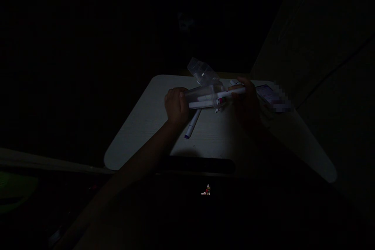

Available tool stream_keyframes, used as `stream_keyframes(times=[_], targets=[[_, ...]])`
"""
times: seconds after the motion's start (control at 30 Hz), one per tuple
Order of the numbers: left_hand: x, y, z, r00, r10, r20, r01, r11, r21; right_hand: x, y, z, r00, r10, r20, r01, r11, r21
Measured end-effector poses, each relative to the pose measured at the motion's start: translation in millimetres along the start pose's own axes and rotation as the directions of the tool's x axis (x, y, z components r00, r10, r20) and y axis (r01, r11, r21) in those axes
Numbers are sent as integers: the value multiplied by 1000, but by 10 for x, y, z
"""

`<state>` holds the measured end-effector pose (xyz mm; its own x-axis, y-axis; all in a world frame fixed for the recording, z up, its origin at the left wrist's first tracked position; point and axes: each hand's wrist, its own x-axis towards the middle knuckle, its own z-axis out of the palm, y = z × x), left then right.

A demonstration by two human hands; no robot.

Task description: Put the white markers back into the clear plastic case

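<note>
The scene is very dark. My left hand (175,105) grips the closed end of a clear plastic sleeve (202,95) lying sideways above a small white table (146,125). Several white pens (205,103) with coloured bands sit inside the sleeve. My right hand (247,103) pinches the end of a white pen (236,91) that sticks out of the sleeve's mouth. One more white pen with a blue cap (192,124) lies loose on the table, just right of my left wrist.
A crumpled clear plastic bag (202,71) lies at the table's far edge. A pale flat card or packet (265,93) rests at the far right, partly blurred. A dark bar (199,164) runs along the near edge. A wall stands to the right.
</note>
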<state>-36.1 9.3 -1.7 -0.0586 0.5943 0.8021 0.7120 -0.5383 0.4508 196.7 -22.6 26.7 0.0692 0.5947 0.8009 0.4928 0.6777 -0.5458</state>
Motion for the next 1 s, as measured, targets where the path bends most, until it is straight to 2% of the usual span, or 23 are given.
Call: stream_keyframes(times=[0.43,0.73,0.87,1.0], targets=[[-2,13,-2,999,38,-27,-37,999,30,-3,-75,-9,1000,-16,14,16,1000,-9],[-3,-1,11,999,31,-39,-30,999,30,-5,-2,8,997,-66,30,66,998,-21],[-2,-17,17,999,23,-50,-22,1000,18,-18,-9,1,999,-48,26,49,998,-25],[-4,-12,13,999,25,-42,-24,999,22,-38,14,5,997,-21,73,22,1000,-11]])
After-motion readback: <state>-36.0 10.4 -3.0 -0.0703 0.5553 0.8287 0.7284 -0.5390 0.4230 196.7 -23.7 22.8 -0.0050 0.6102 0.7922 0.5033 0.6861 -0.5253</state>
